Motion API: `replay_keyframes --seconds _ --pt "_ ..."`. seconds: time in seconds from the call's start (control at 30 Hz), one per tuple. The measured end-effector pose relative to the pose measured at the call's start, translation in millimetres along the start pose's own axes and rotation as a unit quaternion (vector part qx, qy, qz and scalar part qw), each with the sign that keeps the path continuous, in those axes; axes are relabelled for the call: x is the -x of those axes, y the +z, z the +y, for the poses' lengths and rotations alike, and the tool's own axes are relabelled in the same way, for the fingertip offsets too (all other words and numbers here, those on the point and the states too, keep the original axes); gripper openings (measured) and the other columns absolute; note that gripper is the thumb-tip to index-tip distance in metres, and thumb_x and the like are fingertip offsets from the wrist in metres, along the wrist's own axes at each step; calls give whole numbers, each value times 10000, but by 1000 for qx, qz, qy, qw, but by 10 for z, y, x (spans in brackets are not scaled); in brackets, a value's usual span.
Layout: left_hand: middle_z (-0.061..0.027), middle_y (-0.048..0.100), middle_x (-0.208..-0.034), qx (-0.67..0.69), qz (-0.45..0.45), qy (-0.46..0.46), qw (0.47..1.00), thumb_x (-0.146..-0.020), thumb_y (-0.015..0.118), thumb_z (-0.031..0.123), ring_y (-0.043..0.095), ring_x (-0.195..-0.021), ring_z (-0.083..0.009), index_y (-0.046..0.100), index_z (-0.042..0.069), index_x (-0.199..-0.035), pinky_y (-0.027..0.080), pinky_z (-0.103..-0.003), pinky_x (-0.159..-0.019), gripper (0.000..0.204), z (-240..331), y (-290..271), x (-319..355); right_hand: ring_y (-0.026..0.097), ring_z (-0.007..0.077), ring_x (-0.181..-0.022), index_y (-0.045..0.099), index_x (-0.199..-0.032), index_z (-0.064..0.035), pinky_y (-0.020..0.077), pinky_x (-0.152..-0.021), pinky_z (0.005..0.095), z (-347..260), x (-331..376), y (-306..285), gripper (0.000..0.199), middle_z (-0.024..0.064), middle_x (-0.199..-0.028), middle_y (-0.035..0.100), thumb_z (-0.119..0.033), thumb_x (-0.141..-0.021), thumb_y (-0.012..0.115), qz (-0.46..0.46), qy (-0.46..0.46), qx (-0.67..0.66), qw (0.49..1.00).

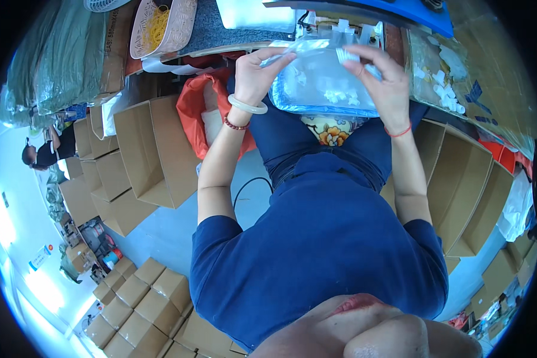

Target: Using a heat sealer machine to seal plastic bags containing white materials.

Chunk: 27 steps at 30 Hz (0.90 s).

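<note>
My left hand (259, 74) pinches the edge of a clear plastic bag (313, 45), which stretches across toward the right. My right hand (383, 80) is closed, thumb against fingers, on a small white ribbed piece (346, 55) at the bag's other end. Glare and motion blur hide whether that piece is inside the bag. Just beneath both hands, over my lap, is a shallow tray lined with blue-tinted clear plastic (322, 109). Several small white plastic parts (342, 96) lie in it.
A white openwork basket (188, 27) of yellow rubber bands (157, 27) stands at the far left. More white parts (447, 95) lie on the right. Open cartons (155, 149) flank me, with a red bag (191, 113) by my left arm. Another person (48, 149) is farther left.
</note>
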<state>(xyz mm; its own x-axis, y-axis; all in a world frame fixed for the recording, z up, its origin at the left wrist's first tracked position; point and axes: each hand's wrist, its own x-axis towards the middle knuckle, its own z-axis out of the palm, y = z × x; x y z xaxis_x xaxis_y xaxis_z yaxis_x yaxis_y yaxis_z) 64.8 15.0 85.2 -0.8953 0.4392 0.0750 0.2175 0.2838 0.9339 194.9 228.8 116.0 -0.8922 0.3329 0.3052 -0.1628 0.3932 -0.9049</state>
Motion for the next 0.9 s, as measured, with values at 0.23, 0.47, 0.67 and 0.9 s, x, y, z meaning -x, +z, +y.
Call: replay_keyframes --seconds 0.23,0.47,0.67,0.9 --pt "-49 723 -894 120 -133 -47 983 -850 750 184 624 -820 -66 733 -2 -1008 488 -202 -737 245 222 123 37 634 199 -933 683 -1056 -39 492 -826 301 -255 -307 -219 235 86 -1035 684 -152 -851 708 -85 -116 130 981" --pt "-130 715 -927 244 -366 -235 866 -918 656 165 709 -858 -219 664 -60 -1083 568 -307 -791 279 -1 354 -92 649 239 -916 647 -1101 -51 497 -793 327 74 -408 -333 288 96 -1051 678 -244 -888 659 -248 16 140 958" --pt "-129 676 -1088 435 -216 -297 822 -954 584 126 675 -994 -274 633 -34 -1099 561 -375 -842 221 -205 799 -449 623 357 -984 612 -1182 -103 509 -833 418 369 -66 -908 278 135 -1101 658 -131 -908 570 36 51 494 867" --pt "-115 685 -1087 113 -198 -182 957 -921 663 202 678 -934 -203 637 -24 -1130 553 -337 -818 309 -241 462 -488 594 373 -1048 583 -1229 -105 488 -895 429 1173 15 -1100 396 185 -1168 608 -96 -837 638 11 72 471 879"
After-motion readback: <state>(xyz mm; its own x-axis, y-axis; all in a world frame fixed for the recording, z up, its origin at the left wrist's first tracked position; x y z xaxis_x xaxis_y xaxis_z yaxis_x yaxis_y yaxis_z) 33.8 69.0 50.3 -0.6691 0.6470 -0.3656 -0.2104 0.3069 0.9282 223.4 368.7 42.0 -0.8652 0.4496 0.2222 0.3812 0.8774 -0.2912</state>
